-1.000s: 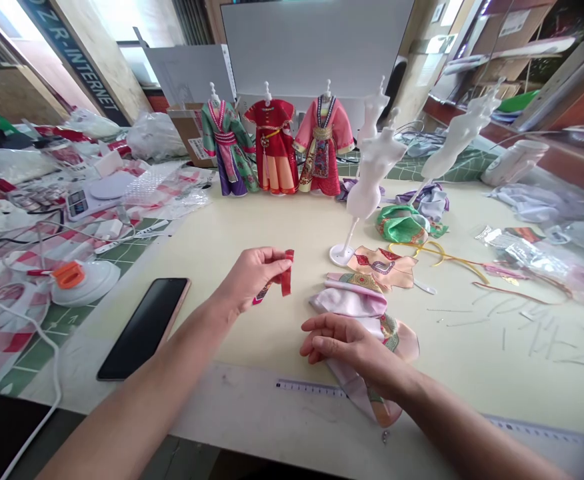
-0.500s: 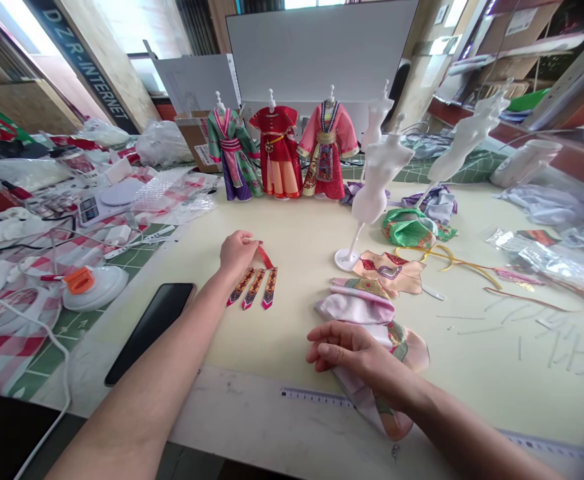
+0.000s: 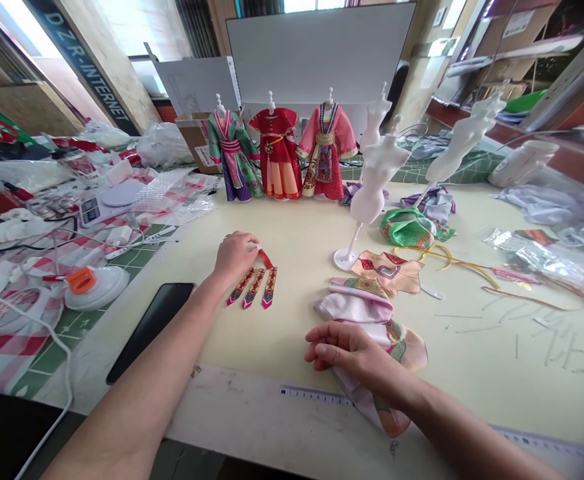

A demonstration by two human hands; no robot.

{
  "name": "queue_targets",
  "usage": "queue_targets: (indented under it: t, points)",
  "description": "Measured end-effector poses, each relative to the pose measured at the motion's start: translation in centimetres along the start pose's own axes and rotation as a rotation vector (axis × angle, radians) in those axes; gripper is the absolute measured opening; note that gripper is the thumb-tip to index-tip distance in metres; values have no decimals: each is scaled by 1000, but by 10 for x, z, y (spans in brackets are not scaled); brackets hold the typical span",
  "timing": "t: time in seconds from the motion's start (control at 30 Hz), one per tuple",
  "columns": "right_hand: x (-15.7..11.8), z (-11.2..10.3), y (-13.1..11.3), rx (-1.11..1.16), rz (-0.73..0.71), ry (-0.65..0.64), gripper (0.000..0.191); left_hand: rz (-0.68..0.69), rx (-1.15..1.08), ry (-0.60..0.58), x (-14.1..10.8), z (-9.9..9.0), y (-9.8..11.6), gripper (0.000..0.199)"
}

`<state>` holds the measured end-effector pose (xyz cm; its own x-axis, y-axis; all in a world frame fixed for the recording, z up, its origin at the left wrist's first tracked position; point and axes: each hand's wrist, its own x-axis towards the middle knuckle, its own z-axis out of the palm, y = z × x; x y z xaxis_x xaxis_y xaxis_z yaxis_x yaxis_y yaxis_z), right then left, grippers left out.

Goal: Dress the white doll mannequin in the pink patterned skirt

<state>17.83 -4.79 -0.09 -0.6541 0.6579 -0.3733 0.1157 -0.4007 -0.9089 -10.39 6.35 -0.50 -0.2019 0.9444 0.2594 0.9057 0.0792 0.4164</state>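
Mid-tabletop (image 3: 292, 230): left hand (image 3: 236, 257) palm-down at the red strip's (image 3: 265, 259) upper end.
Left grip: can't tell if pinching. Right hand (image 3: 339, 348) loosely curled, thumb and fingers apart, over the pale pink garment (image 3: 355, 306). Patterned tabs (image 3: 253, 288) adjoin strip. Grey panel (image 3: 322, 53) behind dressed mannequins (image 3: 277, 153); phone (image 3: 152, 323) beside left forearm; bare mannequin (image 3: 371, 190) beyond right hand.
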Motion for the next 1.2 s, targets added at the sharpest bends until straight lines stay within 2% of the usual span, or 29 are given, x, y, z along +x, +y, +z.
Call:
queue_targets:
  t: [0.1, 0.2, 0.3, 0.37, 0.43, 0.53, 0.6, 0.67, 0.77, 0.87, 0.97, 1.03, 1.1, 1.2]
  points:
    - [1, 0, 2, 3, -15, -6, 28, 71, 54, -22, 4, -2, 1, 16]
    - [-1, 4, 0, -17, -36, -21, 26, 88, 76, 7, 5, -4, 6, 17]
    - [-9, 7, -11, -155, -94, -57, 22, 113, 51, 29, -6, -7, 23, 25]
    - [-16, 1, -23, -304, -173, -52, 20, 186, 2, -39, -20, -8, 43, 24]
    - [-22, -15, -36, -446, -279, 59, 18, 287, -60, -170, -35, -5, 66, 20]
    - [-26, -51, -46, -669, -413, 440, 16, 390, -125, -320, -51, 6, 100, 21]
    - [-26, -74, -44, -865, -350, 650, 19, 421, -149, -378, -53, 19, 117, 23]
    - [-26, -88, -36, -1027, -209, 716, 22, 433, -162, -414, -51, 31, 129, 21]
    - [-30, -92, -23, -1163, -53, 652, 22, 426, -182, -439, -48, 39, 139, 11]
    - [-37, -86, -14, -1202, -66, 606, 17, 406, -234, -400, -50, 26, 141, 14]
    - [-45, -82, -8, -1248, -101, 562, 8, 366, -336, -319, -56, -2, 138, 18]
    - [-48, -83, -6, -1254, -124, 529, 9, 298, -466, -279, -60, -21, 135, 17]
    - [-51, -88, -8, -1199, -177, 558, 12, 232, -563, -241, -63, -36, 133, 14]
    - [-58, -100, -22, -1011, -308, 694, 9, 158, -645, -143, -64, -54, 132, 10]
